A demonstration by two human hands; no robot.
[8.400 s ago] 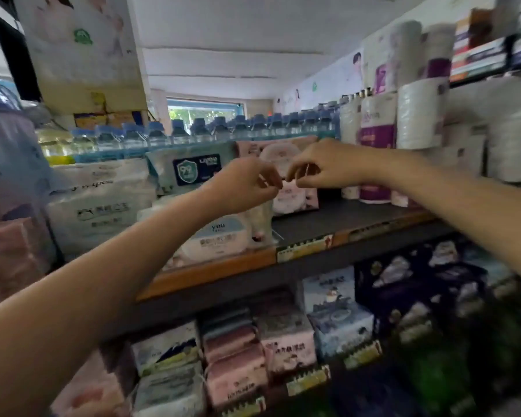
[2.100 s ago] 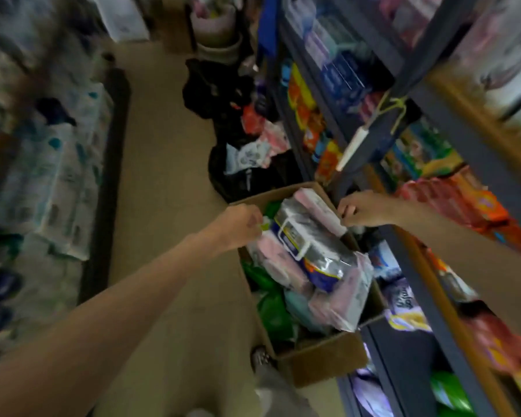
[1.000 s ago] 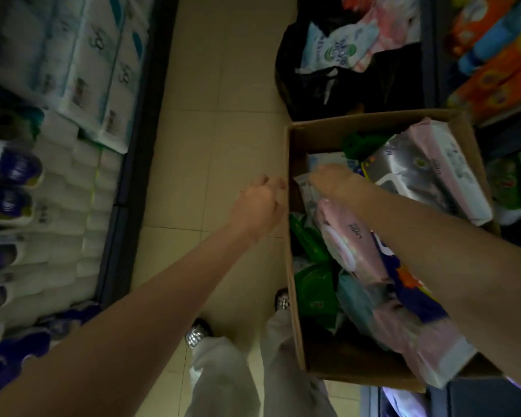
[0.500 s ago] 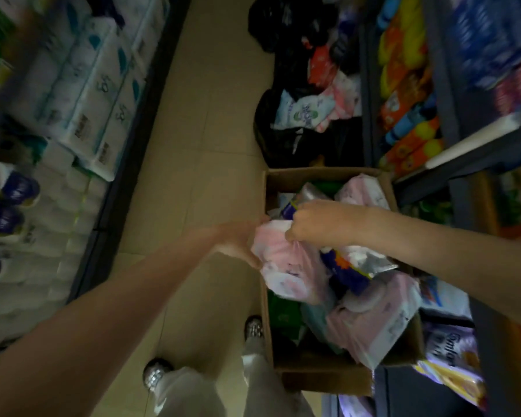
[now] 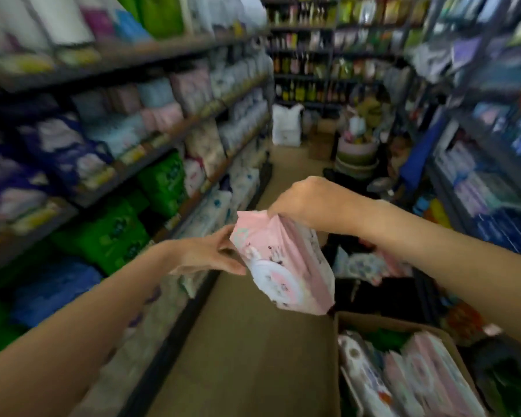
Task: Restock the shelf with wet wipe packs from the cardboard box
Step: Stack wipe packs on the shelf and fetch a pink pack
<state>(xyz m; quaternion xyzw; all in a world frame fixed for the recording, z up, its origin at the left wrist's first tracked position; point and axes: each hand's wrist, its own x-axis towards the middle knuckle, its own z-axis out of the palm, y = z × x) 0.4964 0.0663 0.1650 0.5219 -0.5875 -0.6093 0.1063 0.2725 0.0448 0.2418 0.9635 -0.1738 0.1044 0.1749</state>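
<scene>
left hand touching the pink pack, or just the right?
Touching. The head view shows the left hand with fingers against the pink wet wipe pack on its left edge, while the right hand pinches its top.

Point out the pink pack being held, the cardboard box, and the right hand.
pink pack point(image 5: 286, 266): head view, middle of its printed front.
cardboard box point(image 5: 373, 319): head view, far rim.
right hand point(image 5: 304, 198): head view, back of the hand, pinching the pack's top.

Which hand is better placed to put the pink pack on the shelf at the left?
Probably the right hand: it pinches the pink pack by its top edge. The left hand only touches its side with straight fingers, though it is nearer the shelf.
</scene>
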